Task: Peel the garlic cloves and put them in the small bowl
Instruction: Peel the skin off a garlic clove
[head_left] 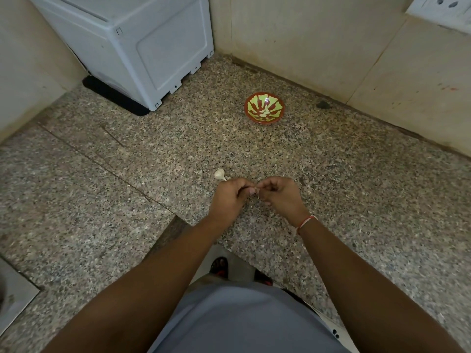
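A speckled granite counter (331, 189) fills the scene, a boxy white plastic appliance (142, 47) in the far-left corner. At near centre, the left hand (230, 200) and right hand (279, 196) meet, curled fingertips pinching a small pale garlic clove (255, 191) between them. Far right sits the round red-and-green small bowl (264, 107), glossy, holding peeled cloves (265, 112). A papery garlic piece (220, 174) lies just beyond the left hand.

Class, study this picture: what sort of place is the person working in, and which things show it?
Probably a home kitchen: a speckled stone countertop set in a tiled corner, a white appliance at the back, a wall socket, and a small bowl holding peeled garlic.
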